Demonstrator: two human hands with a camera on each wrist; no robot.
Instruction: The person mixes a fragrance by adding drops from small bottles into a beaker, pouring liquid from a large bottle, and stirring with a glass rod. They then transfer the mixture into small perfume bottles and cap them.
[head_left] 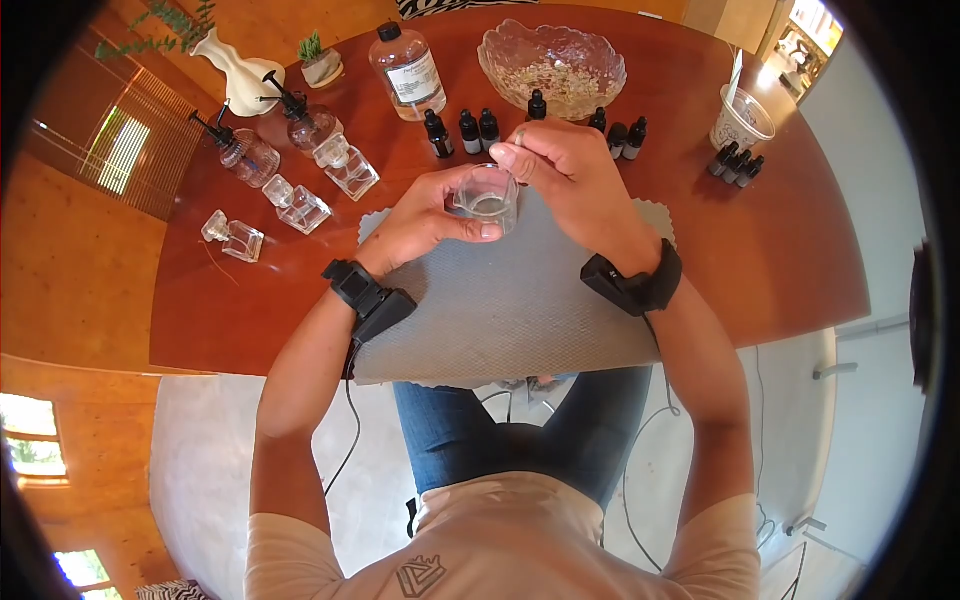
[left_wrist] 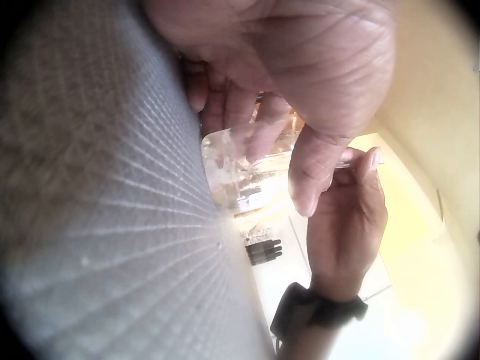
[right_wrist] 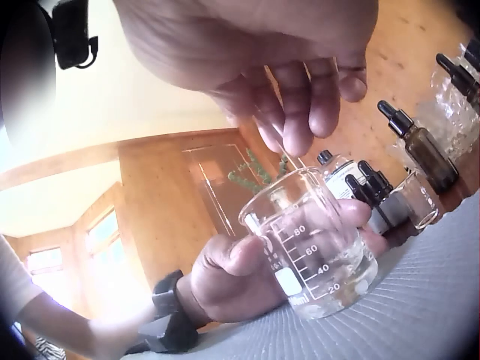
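In the head view, my left hand (head_left: 425,215) holds a clear glass beaker (head_left: 488,205) over the grey mat, its thumb on the near side and its fingers round the far side. The right wrist view shows white measuring marks on the beaker (right_wrist: 307,259) and a little clear liquid at its bottom. Above the rim, my right hand (head_left: 580,185) pinches the top of a thin glass rod (right_wrist: 298,160) between thumb and fingers. The rod slants down into the beaker. The beaker's base sits close over the textured mat (right_wrist: 420,281).
Several dark dropper bottles (head_left: 438,135) stand behind the hands, with a large labelled bottle (head_left: 412,80) and a glass bowl (head_left: 553,70) beyond. Clear perfume bottles (head_left: 300,208) and spray bottles (head_left: 247,157) are at left. At right are a cup (head_left: 742,120) and small vials (head_left: 735,165).
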